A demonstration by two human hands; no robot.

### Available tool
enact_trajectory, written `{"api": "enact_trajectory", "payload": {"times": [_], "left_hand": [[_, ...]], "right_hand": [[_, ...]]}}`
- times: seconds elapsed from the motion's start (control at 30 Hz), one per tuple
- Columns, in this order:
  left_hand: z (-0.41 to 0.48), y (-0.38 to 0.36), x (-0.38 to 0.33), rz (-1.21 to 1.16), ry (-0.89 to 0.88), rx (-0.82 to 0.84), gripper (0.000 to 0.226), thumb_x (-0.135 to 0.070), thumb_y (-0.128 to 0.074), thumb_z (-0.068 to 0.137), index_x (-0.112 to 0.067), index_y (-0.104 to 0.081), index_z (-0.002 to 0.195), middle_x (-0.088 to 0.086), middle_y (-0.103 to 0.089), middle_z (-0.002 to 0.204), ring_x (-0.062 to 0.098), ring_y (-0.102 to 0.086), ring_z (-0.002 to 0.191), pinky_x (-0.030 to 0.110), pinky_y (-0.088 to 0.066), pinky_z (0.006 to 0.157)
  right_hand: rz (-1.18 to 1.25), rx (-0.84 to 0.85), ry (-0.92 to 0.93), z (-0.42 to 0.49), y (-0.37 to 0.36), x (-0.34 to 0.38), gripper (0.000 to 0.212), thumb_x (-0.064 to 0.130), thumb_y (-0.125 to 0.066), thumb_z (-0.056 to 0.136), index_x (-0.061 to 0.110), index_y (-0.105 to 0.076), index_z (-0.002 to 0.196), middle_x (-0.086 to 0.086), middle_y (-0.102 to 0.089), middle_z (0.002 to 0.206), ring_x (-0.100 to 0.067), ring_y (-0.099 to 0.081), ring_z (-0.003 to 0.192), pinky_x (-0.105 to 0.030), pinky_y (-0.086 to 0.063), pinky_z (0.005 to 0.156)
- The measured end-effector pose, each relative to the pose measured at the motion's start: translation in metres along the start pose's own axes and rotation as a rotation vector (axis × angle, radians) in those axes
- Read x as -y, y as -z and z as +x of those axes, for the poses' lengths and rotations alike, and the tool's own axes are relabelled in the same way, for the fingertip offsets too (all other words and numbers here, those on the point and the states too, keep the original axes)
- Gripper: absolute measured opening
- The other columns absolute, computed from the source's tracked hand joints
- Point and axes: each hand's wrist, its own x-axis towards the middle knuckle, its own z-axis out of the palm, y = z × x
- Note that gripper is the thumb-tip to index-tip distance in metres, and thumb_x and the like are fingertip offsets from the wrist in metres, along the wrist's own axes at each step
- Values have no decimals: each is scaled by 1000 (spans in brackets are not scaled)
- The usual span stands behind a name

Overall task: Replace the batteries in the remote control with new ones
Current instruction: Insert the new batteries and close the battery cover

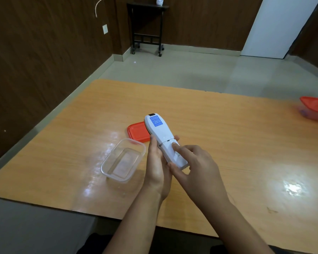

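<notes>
Head view: the remote (161, 136) is held back-up above the surface (228, 143), near centre. The left grip (157, 167) grasps its left edge, fingers curled beneath. The right grip (196, 167) pinches the near end, with the forefinger on the battery cover (170, 153). A clear tub (106, 167) stands to the left, and a red lid (138, 132) lies beyond it.

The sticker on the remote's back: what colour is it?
The sticker on the remote is blue with pale print; head view.
</notes>
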Motion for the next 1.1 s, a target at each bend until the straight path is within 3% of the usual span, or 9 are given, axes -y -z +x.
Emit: {"api": "enact_trajectory", "payload": {"times": [0.13,0.23,0.3,0.37,0.43,0.63,0.8,0.97,1.1], "left_hand": [[1,4,-2,-9,7,19,48,-46,-31,97,-12,-63,111,3,-63,98,12,-66,76,27,-55,62],[2,7,-5,-31,-42,2,40,-25,-40,97,-9,-50,132,7,-62,111,16,-62,89,29,-55,67],[1,7,-5,22,-89,-8,42,-15,-42,95,-11,-47,136,4,-66,116,14,-59,96,27,-51,74],[0,7,-4,104,-133,-21,41,-13,-41,94,-17,-48,135,0,-68,119,13,-58,102,29,-47,83],[-2,8,-4,150,-160,-21,39,-11,-41,95,-22,-49,132,1,-69,119,13,-58,106,32,-45,88],[-2,8,-4,236,-192,-4,31,-12,-42,96,-25,-53,121,3,-71,114,7,-69,89,25,-51,80],[-4,8,-7,234,-195,-22,32,-11,-45,95,-26,-54,123,2,-70,116,20,-60,118,39,-44,101],[-1,9,-8,150,-135,-7,32,-7,-47,94,-22,-54,123,5,-67,122,22,-61,116,40,-48,94],[0,10,-6,107,-113,-24,32,-5,-47,94,-16,-53,123,9,-66,123,23,-59,119,43,-47,98]], "right_hand": [[121,69,-21,0,2,-2,49,39,-65,83,38,-53,131,10,-56,116,-11,-53,104,-24,-46,80],[723,227,-302,4,11,4,51,38,-65,85,46,-46,131,14,-56,119,-2,-58,105,-17,-48,83],[1175,264,-579,8,14,3,45,32,-65,84,31,-50,126,5,-65,111,-11,-65,96,-25,-52,83],[1375,299,-720,12,16,-3,29,23,-65,83,15,-59,109,-2,-70,95,-19,-65,83,-29,-55,78],[1410,343,-750,13,15,-6,17,14,-65,83,9,-62,100,-5,-71,85,-18,-65,74,-24,-57,72],[1421,283,-749,12,13,-5,14,2,-65,83,3,-63,97,-8,-72,79,-10,-68,62,-16,-55,59],[1434,276,-737,11,12,-3,16,0,-63,85,4,-61,101,-10,-74,81,-12,-69,64,-18,-56,61],[1422,311,-726,11,12,-4,18,4,-62,87,7,-61,104,-10,-74,87,-18,-65,74,-22,-58,71],[1458,297,-763,10,11,-2,25,0,-63,85,4,-58,109,-17,-71,89,-22,-68,71,-31,-60,74]]}}
